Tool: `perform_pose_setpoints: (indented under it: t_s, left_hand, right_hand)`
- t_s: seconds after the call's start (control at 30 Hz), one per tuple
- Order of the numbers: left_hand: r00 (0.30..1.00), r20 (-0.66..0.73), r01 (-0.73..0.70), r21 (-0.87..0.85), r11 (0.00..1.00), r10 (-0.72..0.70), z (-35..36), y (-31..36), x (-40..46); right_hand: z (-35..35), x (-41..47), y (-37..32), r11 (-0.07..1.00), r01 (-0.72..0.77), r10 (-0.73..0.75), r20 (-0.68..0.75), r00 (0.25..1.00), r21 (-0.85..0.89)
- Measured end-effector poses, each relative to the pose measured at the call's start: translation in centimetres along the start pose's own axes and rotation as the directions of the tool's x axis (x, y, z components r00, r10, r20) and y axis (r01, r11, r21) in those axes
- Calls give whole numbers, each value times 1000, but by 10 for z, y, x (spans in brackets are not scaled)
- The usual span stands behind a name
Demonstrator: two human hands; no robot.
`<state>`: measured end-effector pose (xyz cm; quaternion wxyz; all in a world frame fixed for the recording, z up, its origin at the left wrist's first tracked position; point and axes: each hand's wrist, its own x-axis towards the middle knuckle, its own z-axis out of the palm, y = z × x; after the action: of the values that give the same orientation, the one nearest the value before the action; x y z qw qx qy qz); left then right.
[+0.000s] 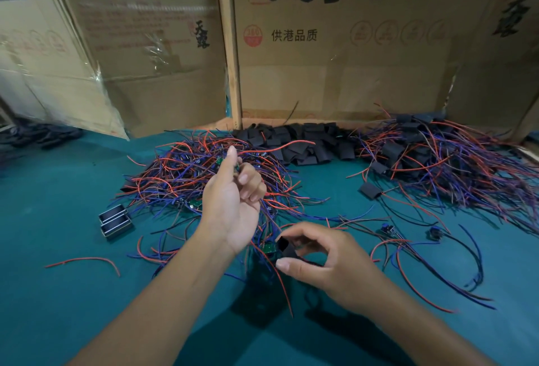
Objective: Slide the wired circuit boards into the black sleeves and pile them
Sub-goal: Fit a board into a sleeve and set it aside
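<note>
My left hand (236, 202) is raised palm up over a tangle of bare wired circuit boards (180, 173), its fingers curled round a bundle of red and blue wires that trails down. A small green board (269, 248) hangs at the end of those wires, just left of my right hand (323, 257). That hand pinches a black sleeve (284, 246) between thumb and fingers, with its open end facing the board. Loose black sleeves (309, 141) lie heaped at the back. Sleeved boards (431, 155) with trailing wires are piled at the right.
Green cloth (58, 292) covers the table. Cardboard boxes (335, 44) wall off the back. Two small metal-framed parts (115, 221) lie at the left. Stray red wire (84, 262) and loose wired parts (437, 234) lie near the front and right.
</note>
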<state>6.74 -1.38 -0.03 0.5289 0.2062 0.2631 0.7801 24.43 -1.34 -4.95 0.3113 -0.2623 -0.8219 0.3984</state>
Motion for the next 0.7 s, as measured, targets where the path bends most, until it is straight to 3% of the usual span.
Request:
perform_pose_setpoints:
  t_s: [0.27, 0.33, 0.4, 0.47, 0.57, 0.7]
  left_hand:
    - [998, -19, -57, -94, 994, 55, -8, 26, 10]
    - [997, -16, -74, -109, 991, 73, -8, 29, 10]
    - [997, 3, -80, -127, 989, 81, -7, 30, 8]
    - [996, 34, -72, -139, 988, 78, -3, 31, 5]
    - [995, 82, -44, -174, 984, 59, 2, 31, 1]
    - [992, 121, 13, -281, 960, 22, 6, 32, -4]
  right_hand:
    - [-6, 3, 10, 988, -132, 146, -189, 971, 85]
    - [-4, 3, 10, 929, -243, 277, -90, 956, 281]
    - [-1, 2, 6, 771, -372, 376, 102, 921, 517]
    - [1, -1, 2, 645, -443, 384, 237, 892, 622]
    - [4, -3, -2, 566, -442, 344, 287, 894, 696]
    - [8, -2, -6, 516, -394, 337, 243, 910, 761]
